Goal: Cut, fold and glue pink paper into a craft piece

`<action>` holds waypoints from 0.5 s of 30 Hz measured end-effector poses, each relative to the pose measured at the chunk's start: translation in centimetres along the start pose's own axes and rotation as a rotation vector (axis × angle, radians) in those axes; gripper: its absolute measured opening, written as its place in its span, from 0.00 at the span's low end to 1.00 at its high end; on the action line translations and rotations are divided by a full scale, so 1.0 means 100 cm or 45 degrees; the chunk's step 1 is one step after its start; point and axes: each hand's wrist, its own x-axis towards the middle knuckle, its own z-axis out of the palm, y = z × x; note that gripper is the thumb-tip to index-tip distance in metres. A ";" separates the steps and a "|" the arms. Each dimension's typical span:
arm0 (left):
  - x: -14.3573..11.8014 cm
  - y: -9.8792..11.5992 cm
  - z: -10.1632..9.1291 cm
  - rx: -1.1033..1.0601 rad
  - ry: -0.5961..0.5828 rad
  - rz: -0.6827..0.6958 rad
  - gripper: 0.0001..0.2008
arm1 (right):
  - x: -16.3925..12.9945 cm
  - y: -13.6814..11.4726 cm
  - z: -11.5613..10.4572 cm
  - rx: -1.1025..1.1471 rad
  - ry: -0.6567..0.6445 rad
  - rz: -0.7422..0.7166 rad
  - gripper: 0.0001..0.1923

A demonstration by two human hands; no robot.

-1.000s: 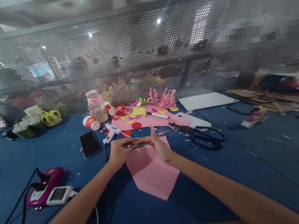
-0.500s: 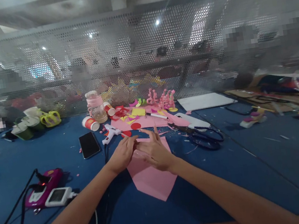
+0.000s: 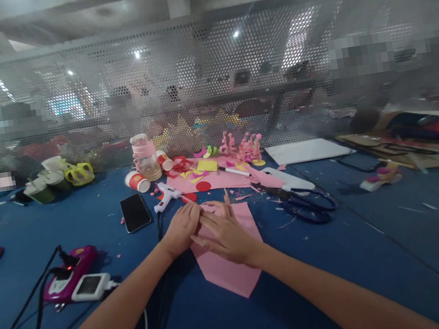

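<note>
A pink paper sheet [image 3: 237, 280] lies on the blue table in front of me, its near edge cut to a blunt point. My left hand [image 3: 183, 228] rests at the sheet's upper left, fingers bent and pressed together; what they hold, if anything, is hidden. Over the middle of the paper, my right hand [image 3: 229, 233] has its fingers stretched out, the index raised and the tips meeting the left fingers. Just beyond the hands lie a white glue gun [image 3: 166, 195] and red paper circles [image 3: 203, 186]. Blue-handled scissors [image 3: 308, 206] are to the right.
A phone [image 3: 135, 213] and a purple power strip [image 3: 70, 272] with cables lie at left. Behind are a pink-lidded bottle [image 3: 146, 159], paper cups [image 3: 137, 182], yellow paper [image 3: 207, 166] and pink figures [image 3: 250, 146]. A perforated metal screen [image 3: 203, 57] closes the back; people are beyond it.
My right hand's fingers have flattened and spread lower over the pink paper, and its raised finger has lowered. My left hand stays against them. The whole view has shifted slightly.
</note>
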 end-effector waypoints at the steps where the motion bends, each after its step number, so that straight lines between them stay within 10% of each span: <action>1: -0.001 -0.001 0.001 -0.002 0.012 -0.006 0.06 | 0.000 -0.002 0.001 0.003 -0.009 0.002 0.24; 15: -0.001 0.000 -0.001 0.138 -0.072 -0.021 0.07 | 0.000 -0.005 0.010 0.632 0.075 0.070 0.19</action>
